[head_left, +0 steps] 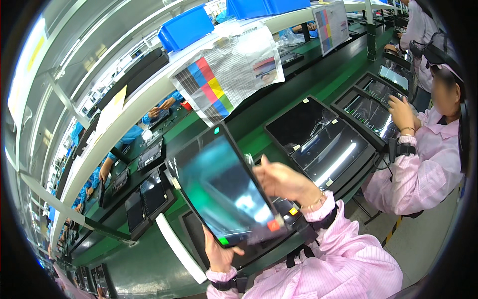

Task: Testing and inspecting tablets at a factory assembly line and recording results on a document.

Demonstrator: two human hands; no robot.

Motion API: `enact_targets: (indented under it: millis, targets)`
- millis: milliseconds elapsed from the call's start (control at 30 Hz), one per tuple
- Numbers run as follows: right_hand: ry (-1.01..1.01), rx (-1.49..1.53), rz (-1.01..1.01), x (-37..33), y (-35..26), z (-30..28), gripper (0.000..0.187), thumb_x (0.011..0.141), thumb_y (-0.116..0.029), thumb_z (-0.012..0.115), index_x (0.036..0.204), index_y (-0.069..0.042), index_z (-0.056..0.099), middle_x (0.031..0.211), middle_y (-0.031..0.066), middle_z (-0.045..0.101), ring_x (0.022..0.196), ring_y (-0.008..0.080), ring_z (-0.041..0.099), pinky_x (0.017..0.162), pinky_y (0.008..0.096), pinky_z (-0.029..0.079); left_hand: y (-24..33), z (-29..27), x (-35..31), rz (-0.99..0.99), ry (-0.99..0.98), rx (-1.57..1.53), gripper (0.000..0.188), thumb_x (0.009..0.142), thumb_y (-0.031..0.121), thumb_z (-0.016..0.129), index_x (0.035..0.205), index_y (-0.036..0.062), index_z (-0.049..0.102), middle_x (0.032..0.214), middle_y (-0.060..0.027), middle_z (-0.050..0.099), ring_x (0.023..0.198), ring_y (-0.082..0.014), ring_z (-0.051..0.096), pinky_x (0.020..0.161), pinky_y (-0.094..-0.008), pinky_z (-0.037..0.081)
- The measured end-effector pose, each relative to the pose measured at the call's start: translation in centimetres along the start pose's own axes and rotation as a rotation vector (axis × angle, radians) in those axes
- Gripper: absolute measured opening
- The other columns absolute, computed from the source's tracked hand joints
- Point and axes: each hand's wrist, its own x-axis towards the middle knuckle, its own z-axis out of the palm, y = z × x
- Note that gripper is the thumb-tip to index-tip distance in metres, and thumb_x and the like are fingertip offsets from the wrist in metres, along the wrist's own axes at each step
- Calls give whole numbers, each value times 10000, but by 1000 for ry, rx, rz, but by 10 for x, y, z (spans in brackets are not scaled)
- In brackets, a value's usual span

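Note:
My left hand (219,255) grips the lower edge of a glossy dark screen panel (219,184), held tilted above the bench. Green tags mark its top and bottom, and an orange-red tag sits at the lower right corner. By the panel's right edge is my right hand (289,183), its fingers smeared by motion, so whether they pinch anything is unclear. A small shiny clear bit shows beside those fingers. Beneath the panel lies a black tray (191,226), mostly hidden, with dark parts and an orange tag near my right wrist.
A white curved strip (179,249) lies left of the tray. Black trays with glossy panels (323,144) stand to the right, where a co-worker (418,154) handles another. More trays (147,197) line the left. A shelf with blue bins (186,29) and hanging sheets (229,70) runs above.

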Motion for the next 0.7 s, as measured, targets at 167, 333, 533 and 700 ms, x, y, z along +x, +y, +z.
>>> enact_targets:
  millis: [167,333,533,700]
  targets:
    - [202,-212,-438,39,-48,2,359,976,-299,436,1059,16,588,987,64,643,879,113,603,798,265,480,25,63,75,113,-240,461,517,982,385,308,1441,276,96,1399,-156,326,1170,-424,467,648,-583,559]
    - [284,-333,-618,60,-88,-18,339,970,-301,452,1007,1,602,921,43,646,820,90,609,749,233,484,26,92,135,126,-386,481,623,980,358,339,1434,352,-88,1441,-139,251,1200,-406,445,738,-590,537]
    - [311,-361,-607,73,-102,-36,351,972,-304,449,997,7,607,892,35,647,788,75,596,719,231,478,16,95,154,124,-392,472,820,869,147,508,1444,357,-38,1454,-117,232,1213,-405,433,762,-574,539]
    - [328,-389,-601,79,-104,-44,347,973,-301,447,989,5,609,888,33,645,771,69,591,701,224,473,18,97,157,111,-371,487,965,788,39,591,1446,349,-43,1462,-121,205,1231,-410,407,777,-583,528]
